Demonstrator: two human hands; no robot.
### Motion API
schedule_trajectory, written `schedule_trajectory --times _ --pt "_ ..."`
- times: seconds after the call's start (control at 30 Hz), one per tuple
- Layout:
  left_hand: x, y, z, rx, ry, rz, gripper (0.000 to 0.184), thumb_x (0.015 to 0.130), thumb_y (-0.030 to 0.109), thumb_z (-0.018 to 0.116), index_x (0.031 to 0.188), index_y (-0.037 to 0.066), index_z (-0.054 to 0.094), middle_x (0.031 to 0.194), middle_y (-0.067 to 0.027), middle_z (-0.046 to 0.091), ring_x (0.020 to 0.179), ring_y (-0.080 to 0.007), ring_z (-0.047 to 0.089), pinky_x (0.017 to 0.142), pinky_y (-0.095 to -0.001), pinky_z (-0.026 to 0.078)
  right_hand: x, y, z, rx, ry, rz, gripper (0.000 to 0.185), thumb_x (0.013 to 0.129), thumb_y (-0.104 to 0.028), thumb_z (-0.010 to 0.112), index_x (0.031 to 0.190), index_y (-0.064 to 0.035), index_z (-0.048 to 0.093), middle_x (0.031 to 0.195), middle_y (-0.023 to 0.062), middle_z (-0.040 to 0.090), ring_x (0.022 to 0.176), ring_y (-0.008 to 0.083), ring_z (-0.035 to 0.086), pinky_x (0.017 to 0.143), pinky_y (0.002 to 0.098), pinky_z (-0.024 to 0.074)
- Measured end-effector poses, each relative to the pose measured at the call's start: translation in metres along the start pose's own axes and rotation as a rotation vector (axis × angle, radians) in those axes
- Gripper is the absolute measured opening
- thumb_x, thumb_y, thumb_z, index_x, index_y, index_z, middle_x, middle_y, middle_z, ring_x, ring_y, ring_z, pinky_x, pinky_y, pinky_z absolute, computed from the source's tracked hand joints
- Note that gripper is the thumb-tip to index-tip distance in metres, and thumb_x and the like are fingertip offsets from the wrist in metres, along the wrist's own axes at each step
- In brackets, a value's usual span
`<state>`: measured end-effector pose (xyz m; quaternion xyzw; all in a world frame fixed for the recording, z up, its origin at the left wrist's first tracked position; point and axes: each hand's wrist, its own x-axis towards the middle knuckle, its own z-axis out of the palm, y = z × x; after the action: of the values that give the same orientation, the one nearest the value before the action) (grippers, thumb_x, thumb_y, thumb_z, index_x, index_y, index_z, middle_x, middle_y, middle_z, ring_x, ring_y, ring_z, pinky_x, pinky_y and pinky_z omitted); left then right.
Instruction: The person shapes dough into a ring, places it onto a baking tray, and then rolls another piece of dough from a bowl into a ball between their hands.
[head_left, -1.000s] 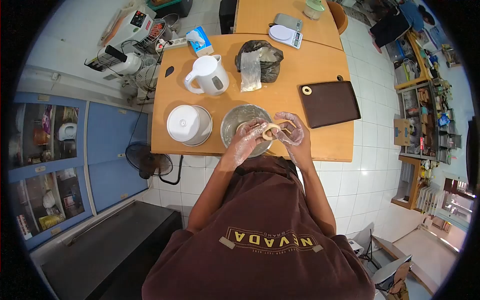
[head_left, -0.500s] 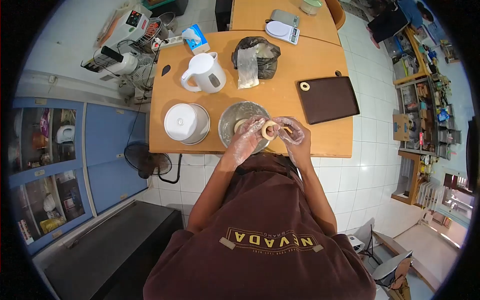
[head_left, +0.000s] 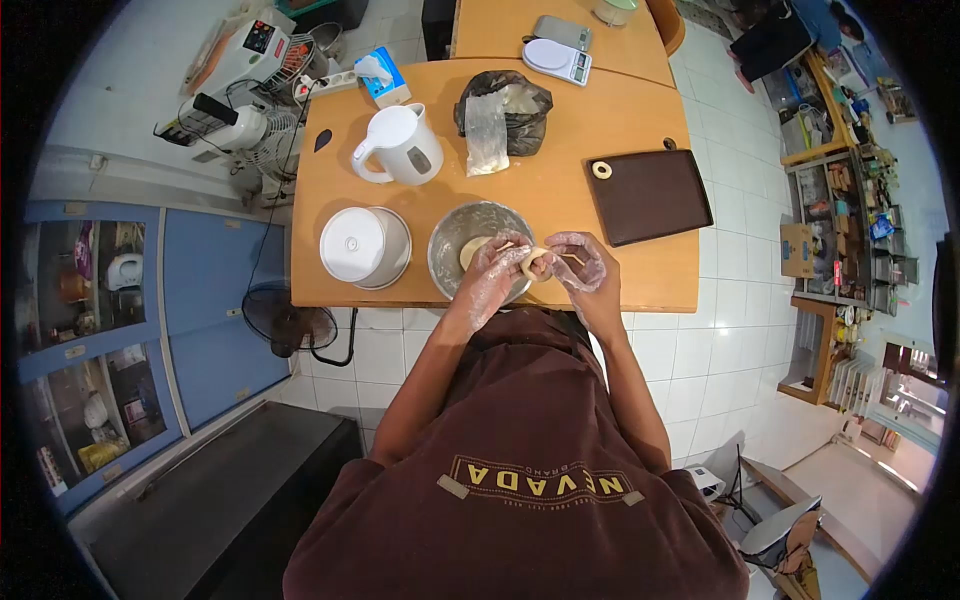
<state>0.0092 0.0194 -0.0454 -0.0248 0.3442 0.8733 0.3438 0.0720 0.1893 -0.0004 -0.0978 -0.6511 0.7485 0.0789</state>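
Note:
Over the steel bowl [head_left: 440, 262] I hold a small pale dough ring [head_left: 531, 264], tilted and partly hidden by fingers. My left hand [head_left: 488, 280], in a clear, flour-smeared plastic glove, is closed on it, with a fingertip at its hole. From the other side my right hand [head_left: 590, 276], gloved the same way, curls its thumb and forefinger around the ring's edge. A larger lump of dough [head_left: 470, 250] lies in the bowl, partly covered by my left hand. Another dough ring [head_left: 601, 171] sits in the upper left corner of the dark baking tray [head_left: 650, 205].
Left of the bowl stands a white lidded tub [head_left: 362, 247], with a white electric kettle [head_left: 402, 145] behind it. A black plastic bag [head_left: 525, 115], a tissue box [head_left: 384, 78] and a white kitchen scale [head_left: 556, 60] are farther back. A person [head_left: 775, 45] is at the far right.
The dough ring has turned in my fingers, so its hole shows less openly. My hands stay above the bowl. The whole view has shifted slightly.

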Motion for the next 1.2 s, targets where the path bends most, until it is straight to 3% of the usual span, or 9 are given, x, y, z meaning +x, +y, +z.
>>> schedule_trajectory --times 0.27,0.37,0.47,0.57,0.77,1.2 --pt "-0.004 0.006 0.010 0.157 -0.069 0.062 0.012 0.103 0.004 0.061 0.114 0.001 0.060 0.105 -0.0089 0.066 0.098 -0.0175 0.066 0.086 -0.0312 0.052 -0.005 0.002 0.004 0.000 0.035 0.027 0.030 0.094 -0.003 0.075 0.121 0.0007 0.064 0.114 0.0082 0.069 0.105 0.0146 0.066 0.094 0.0309 0.0541" --pt "-0.001 0.001 -0.003 0.176 -0.070 0.050 0.015 0.103 0.009 0.061 0.116 0.002 0.063 0.110 -0.0087 0.069 0.102 -0.0168 0.067 0.088 -0.0324 0.053 -0.006 0.004 0.006 -0.020 0.042 0.031 0.029 0.094 -0.004 0.075 0.121 0.0006 0.064 0.113 0.0074 0.069 0.104 0.0143 0.066 0.092 0.0304 0.0536" --pt "-0.002 0.002 -0.006 0.106 -0.068 0.050 0.014 0.103 0.009 0.061 0.115 0.002 0.064 0.112 -0.0091 0.070 0.105 -0.0180 0.067 0.094 -0.0351 0.054 -0.006 0.009 0.005 -0.006 0.026 0.055 0.027 0.095 -0.006 0.074 0.120 0.0007 0.065 0.111 0.0067 0.070 0.103 0.0143 0.065 0.091 0.0301 0.0530" --pt "-0.004 0.000 -0.011 0.062 0.056 0.039 0.006 0.103 0.005 0.061 0.108 0.003 0.061 0.107 -0.0087 0.067 0.103 -0.0185 0.068 0.094 -0.0346 0.055 -0.007 0.013 0.006 -0.004 0.030 0.061 0.025 0.096 -0.007 0.073 0.119 0.0010 0.066 0.110 0.0065 0.070 0.104 0.0144 0.065 0.092 0.0300 0.0524" --pt "-0.003 -0.003 -0.014 -0.005 0.039 0.041 0.006 0.102 0.006 0.062 0.108 0.005 0.059 0.111 -0.0093 0.066 0.106 -0.0210 0.069 0.096 -0.0376 0.057 -0.008 0.016 0.009 0.032 0.080 0.022 0.022 0.097 -0.007 0.073 0.117 0.0010 0.066 0.110 0.0066 0.069 0.103 0.0136 0.064 0.093 0.0300 0.0516" --pt "-0.006 -0.003 -0.004 0.000 -0.028 0.015 0.030 0.103 0.010 0.058 0.131 0.000 0.055 0.121 -0.0118 0.065 0.114 -0.0244 0.068 0.103 -0.0383 0.053 -0.008 0.008 0.003 0.081 0.130 0.041 0.020 0.096 -0.003 0.071 0.115 0.0011 0.067 0.110 0.0067 0.070 0.105 0.0139 0.065 0.097 0.0309 0.0501"
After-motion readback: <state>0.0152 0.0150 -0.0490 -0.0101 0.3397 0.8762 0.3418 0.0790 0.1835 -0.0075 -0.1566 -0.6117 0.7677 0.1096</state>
